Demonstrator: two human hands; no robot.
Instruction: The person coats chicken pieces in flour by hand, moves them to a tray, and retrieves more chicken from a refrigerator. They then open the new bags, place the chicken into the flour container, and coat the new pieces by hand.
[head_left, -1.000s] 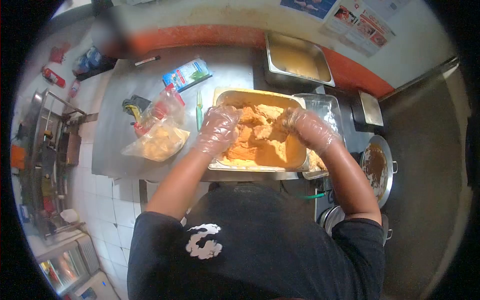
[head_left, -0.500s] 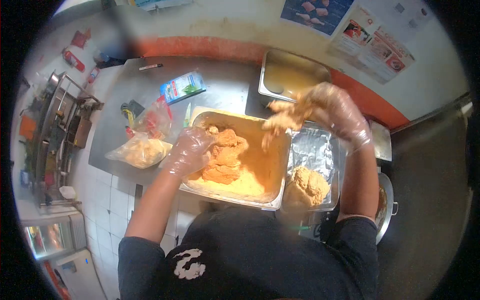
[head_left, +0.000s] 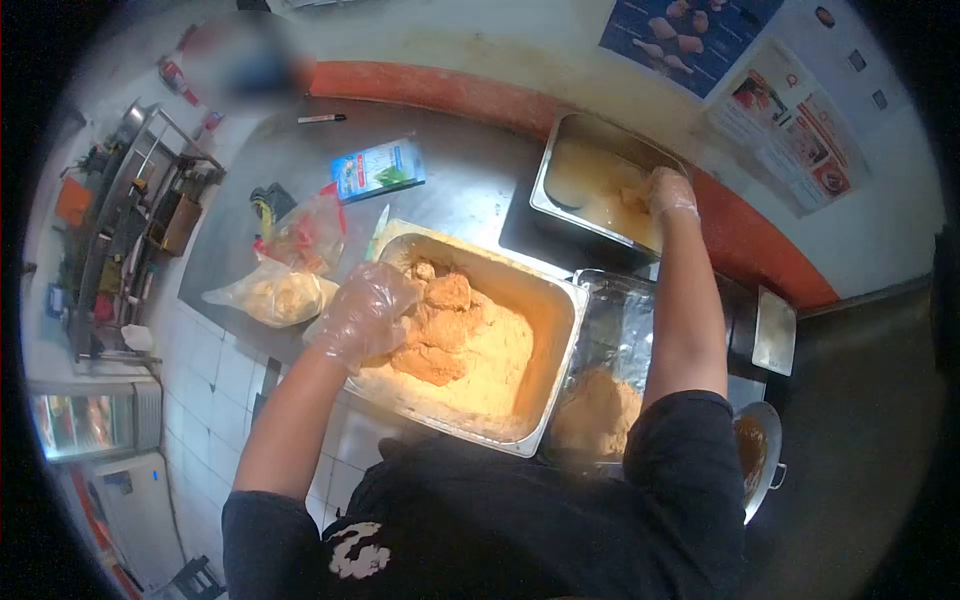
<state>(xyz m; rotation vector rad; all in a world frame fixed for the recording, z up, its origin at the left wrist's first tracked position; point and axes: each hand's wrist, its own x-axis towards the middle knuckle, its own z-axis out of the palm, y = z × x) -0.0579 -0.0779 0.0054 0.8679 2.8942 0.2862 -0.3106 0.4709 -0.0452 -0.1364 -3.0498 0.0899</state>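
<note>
My left hand (head_left: pixel 368 312), in a clear plastic glove, is curled over the left side of a metal pan (head_left: pixel 555 395) of orange-tinted flour (head_left: pixel 500 345). It is right beside several flour-coated chicken pieces (head_left: pixel 435 330); whatever its fingers hold is hidden. My right hand (head_left: pixel 672 192), also gloved, reaches into a deeper metal pan (head_left: pixel 615 238) of cloudy yellowish liquid (head_left: pixel 590 180). Its fingers are closed on chicken (head_left: pixel 634 198) at the liquid's surface. Between my arm and the flour pan, more coated chicken (head_left: pixel 597 412) lies in a foil-lined tray (head_left: pixel 612 310).
Left on the steel table (head_left: pixel 450 160) lie plastic bags (head_left: pixel 275 295), a blue-white packet (head_left: pixel 378 170) and a marker (head_left: pixel 322 119). A knife (head_left: pixel 380 225) lies by the flour pan's rim. A wok (head_left: pixel 765 455) stands at lower right. The wall (head_left: pixel 440 40) bounds the back.
My right hand has carried the chicken from above the foil-lined tray back and right, down into the liquid pan. My left hand stays at the flour pan's left side. The view has turned slightly.
</note>
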